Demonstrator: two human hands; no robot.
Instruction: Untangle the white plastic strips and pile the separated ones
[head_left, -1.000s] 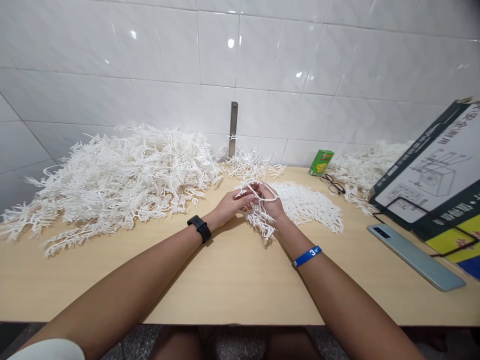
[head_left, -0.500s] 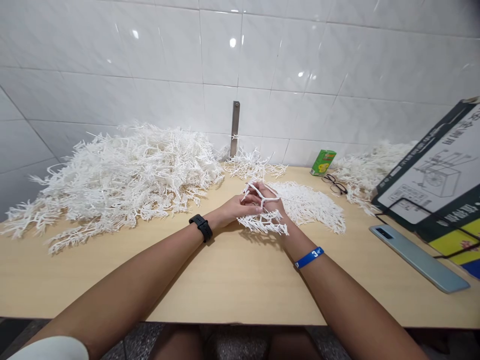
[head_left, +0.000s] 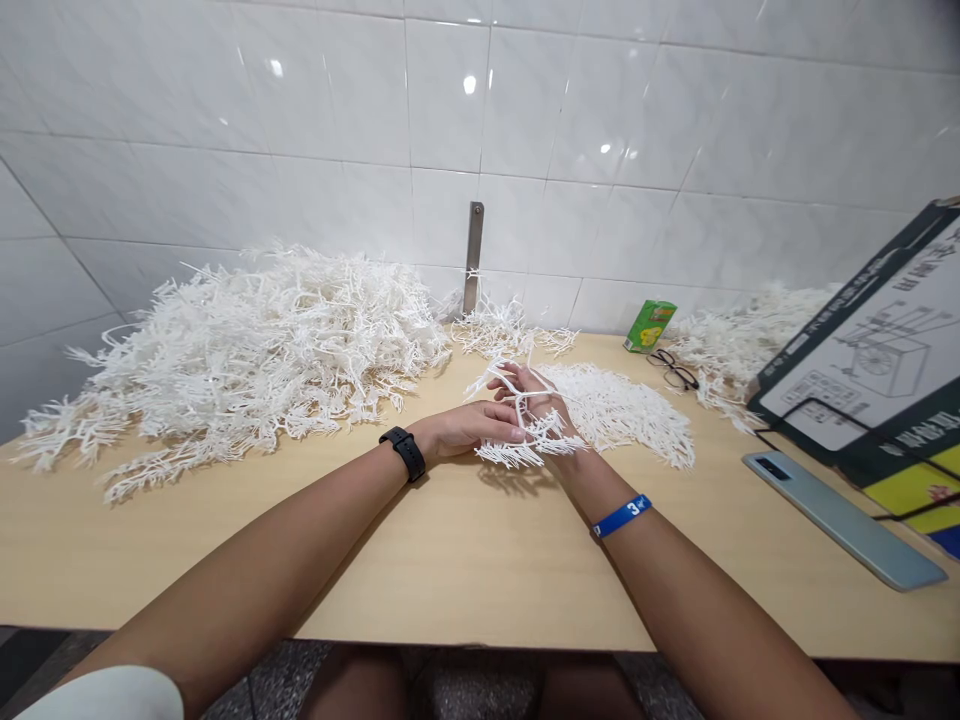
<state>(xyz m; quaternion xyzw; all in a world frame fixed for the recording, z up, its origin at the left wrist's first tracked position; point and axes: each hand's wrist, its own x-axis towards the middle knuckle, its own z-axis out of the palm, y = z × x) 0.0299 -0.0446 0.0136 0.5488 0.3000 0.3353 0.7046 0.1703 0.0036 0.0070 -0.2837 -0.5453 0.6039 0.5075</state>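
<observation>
In the middle of the table a white plastic branch (head_left: 534, 450) with fine forked twigs is held just above the surface. My left hand (head_left: 474, 424), below a black watch band, is closed on its stem between thumb and fingers. My right hand (head_left: 546, 396), with a blue wristband below it, is behind the branch with its fingers loosely apart. Twigs cross the right palm and partly hide it. Beside the right hand spreads a flat layer of similar white branches (head_left: 626, 410).
A large heap of white branches (head_left: 277, 340) fills the left back, with a smaller cluster (head_left: 495, 328) by a metal strip (head_left: 472, 255). To the right are a green box (head_left: 650, 326), glasses (head_left: 673, 370), more branches (head_left: 739, 335), a phone (head_left: 844, 520) and a printed carton (head_left: 862, 370).
The branch has turned and shifted slightly between my hands, its twigs now spreading further left and across the right palm. The right fingers have loosened; the left hand keeps its grip.
</observation>
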